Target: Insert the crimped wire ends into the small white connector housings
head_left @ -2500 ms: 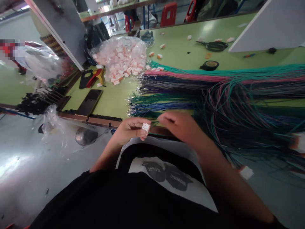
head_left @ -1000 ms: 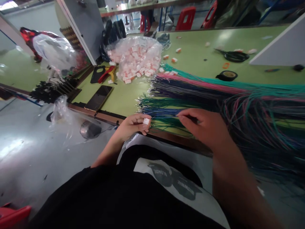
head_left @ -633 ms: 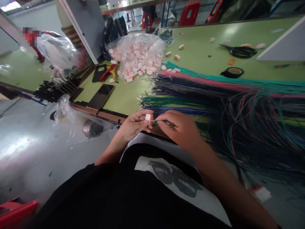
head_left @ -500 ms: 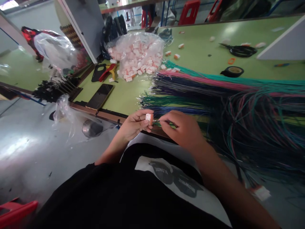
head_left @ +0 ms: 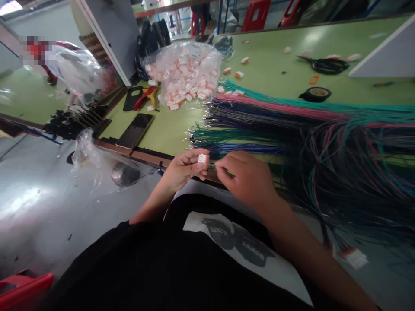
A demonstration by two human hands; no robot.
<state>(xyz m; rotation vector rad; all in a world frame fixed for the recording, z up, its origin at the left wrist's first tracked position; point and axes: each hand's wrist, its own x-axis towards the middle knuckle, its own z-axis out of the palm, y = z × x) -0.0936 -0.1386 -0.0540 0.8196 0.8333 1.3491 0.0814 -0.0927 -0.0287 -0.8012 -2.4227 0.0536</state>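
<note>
Between the thumb and fingers of my left hand (head_left: pixel 185 170) is a small white and orange connector housing (head_left: pixel 202 160), held just off the table's near edge. My right hand (head_left: pixel 244 176) is closed in a pinch to the right of it. A thin wire end (head_left: pixel 211 164) shows between the right fingertips and the orange side of the housing; whether its tip sits inside I cannot tell. Behind my hands, bundles of cut wires lie on the green table, among them blue wires (head_left: pixel 246 149), green wires (head_left: pixel 227 134) and pink wires (head_left: pixel 259 103), their metal-tipped ends pointing left.
A clear bag of connector housings (head_left: pixel 189 73) lies on the table, with a phone (head_left: pixel 135 130) and red-yellow wire strippers (head_left: pixel 147 97) left of it. Black tape (head_left: pixel 316 94) and scissors (head_left: pixel 329 65) lie at the back right. A wired connector (head_left: pixel 355 258) hangs at the lower right.
My right hand has shifted slightly left toward the housing, and less wire shows between its fingertips and the housing. My left hand keeps its hold.
</note>
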